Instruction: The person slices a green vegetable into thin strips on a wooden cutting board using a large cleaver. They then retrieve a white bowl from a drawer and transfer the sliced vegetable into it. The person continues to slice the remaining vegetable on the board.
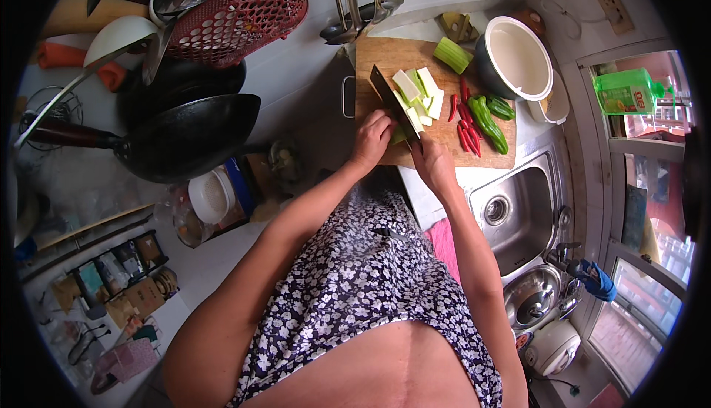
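Note:
My right hand [435, 164] grips the handle of a kitchen cleaver [393, 99], its blade slanting across a wooden cutting board [369, 52]. Against the blade's left side, the bent fingers of my left hand [373, 137] press on a green vegetable piece [398, 134], mostly hidden by fingers and blade. Pale cut vegetable pieces [426, 86] lie right of the blade. Farther right are several red chillies [472, 137] and green peppers [489, 124]. A larger light-green vegetable chunk [452, 55] rests near the board's far edge.
A dark pot with a white interior [515, 58] stands at the board's far right corner. The steel sink [519, 224] is to the right, nearer me. Ladles [355, 21] hang beyond the board. Left are a red plastic basket [239, 16] and a black wok [194, 138].

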`<state>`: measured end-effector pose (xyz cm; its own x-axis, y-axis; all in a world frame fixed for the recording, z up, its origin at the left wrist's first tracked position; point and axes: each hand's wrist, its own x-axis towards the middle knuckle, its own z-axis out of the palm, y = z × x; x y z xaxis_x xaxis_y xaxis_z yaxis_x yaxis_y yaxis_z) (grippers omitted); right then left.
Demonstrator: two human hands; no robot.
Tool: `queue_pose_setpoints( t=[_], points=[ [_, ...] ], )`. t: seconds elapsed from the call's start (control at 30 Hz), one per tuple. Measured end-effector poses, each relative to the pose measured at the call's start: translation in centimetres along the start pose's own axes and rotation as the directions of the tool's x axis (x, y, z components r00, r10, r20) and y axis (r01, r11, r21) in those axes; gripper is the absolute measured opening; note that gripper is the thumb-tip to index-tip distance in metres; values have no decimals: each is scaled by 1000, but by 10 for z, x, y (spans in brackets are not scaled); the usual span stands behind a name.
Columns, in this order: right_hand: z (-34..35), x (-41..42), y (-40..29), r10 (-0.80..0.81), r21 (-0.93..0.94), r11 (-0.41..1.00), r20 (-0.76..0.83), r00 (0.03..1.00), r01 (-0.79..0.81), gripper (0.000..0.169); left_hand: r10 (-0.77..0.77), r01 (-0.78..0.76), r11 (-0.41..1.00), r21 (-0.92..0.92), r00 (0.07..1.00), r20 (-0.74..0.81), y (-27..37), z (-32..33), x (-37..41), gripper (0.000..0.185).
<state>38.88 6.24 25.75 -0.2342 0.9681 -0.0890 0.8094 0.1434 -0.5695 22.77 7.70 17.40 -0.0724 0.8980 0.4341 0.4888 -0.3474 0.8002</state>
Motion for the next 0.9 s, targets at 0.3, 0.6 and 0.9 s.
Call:
queue_pose_setpoints(
  t=[0.3,0.6,0.9],
  points=[
    [-17,-12,-7,37,21,999,-28,999,-36,17,-27,27,999,-35,1000,7,-4,-1,-3,10],
    [-22,-22,-10,54,26,998,26,998,-55,18,-9,8,1000,-27,999,-31,1,-1,-3,13],
    [-31,-42,-4,26,53,998,25,999,-28,14,-3,4,1000,5,999,-32,1,-3,-5,11]
  ],
)
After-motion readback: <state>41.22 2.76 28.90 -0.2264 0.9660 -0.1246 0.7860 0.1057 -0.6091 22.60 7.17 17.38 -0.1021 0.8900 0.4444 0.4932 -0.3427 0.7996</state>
